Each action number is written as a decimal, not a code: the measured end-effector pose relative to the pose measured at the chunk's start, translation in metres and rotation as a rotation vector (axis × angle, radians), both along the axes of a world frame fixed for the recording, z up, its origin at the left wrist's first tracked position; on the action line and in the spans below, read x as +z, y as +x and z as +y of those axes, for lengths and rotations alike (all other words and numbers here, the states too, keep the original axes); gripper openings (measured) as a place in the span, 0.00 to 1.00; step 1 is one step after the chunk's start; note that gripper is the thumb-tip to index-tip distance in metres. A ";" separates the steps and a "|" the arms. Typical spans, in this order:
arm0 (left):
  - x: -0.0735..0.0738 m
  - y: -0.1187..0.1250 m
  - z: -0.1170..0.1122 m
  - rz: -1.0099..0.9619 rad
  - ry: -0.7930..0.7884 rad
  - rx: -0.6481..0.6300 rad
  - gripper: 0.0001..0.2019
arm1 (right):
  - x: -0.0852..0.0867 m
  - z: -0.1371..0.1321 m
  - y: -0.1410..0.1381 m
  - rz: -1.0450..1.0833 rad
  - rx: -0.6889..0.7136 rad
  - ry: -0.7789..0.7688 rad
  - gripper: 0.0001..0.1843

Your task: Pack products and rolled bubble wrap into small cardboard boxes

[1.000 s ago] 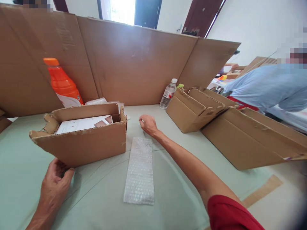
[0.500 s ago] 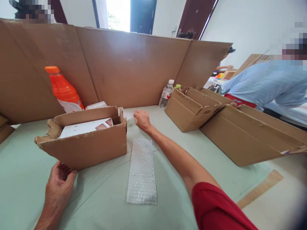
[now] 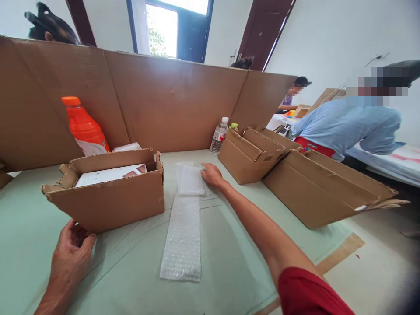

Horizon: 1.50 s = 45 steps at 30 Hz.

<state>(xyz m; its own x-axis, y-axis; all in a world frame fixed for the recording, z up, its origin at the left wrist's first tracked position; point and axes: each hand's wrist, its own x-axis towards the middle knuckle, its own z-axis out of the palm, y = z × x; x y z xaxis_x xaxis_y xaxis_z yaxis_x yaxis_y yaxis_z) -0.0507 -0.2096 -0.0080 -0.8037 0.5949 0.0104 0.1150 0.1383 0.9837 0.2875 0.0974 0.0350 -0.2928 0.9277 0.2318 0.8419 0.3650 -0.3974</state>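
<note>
My left hand (image 3: 74,249) rests on the table at the lower left corner of an open cardboard box (image 3: 108,205). Its fingers are loosely curled, with the thumb apart; part of them is in shadow by the box. Inside that box lies a white carton (image 3: 110,175). Reaching forward, my right hand (image 3: 212,175) is beside the right edge of some clear plastic bags (image 3: 190,180), fingers stretched out. Whether the fingertips touch the bags I cannot tell. A long strip of bubble wrap (image 3: 182,240) lies flat just in front of the bags.
A cardboard screen (image 3: 164,105) stands along the back. Before it are an orange bottle (image 3: 85,127) and a clear water bottle (image 3: 219,136). Two open cardboard boxes, a smaller one (image 3: 243,159) and a longer one (image 3: 315,192), stand at right. A person in blue (image 3: 351,124) sits beyond.
My right hand has shifted from the far side of the table to the right of the clear bags, its fingers less curled. The bags now show plainly. My left hand stays by the box.
</note>
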 end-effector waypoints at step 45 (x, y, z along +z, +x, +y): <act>0.029 0.180 -0.002 0.467 -0.333 -0.743 0.32 | -0.019 -0.297 0.060 0.034 0.543 0.227 0.16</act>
<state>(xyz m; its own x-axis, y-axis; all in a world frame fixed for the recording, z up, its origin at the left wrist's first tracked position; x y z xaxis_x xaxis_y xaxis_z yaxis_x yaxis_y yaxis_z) 0.1290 -0.2115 0.0207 -0.1745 0.9843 -0.0273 0.6600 0.1375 0.7386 0.3470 -0.1991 0.0161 -0.7008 0.5732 0.4246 0.4991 0.8193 -0.2821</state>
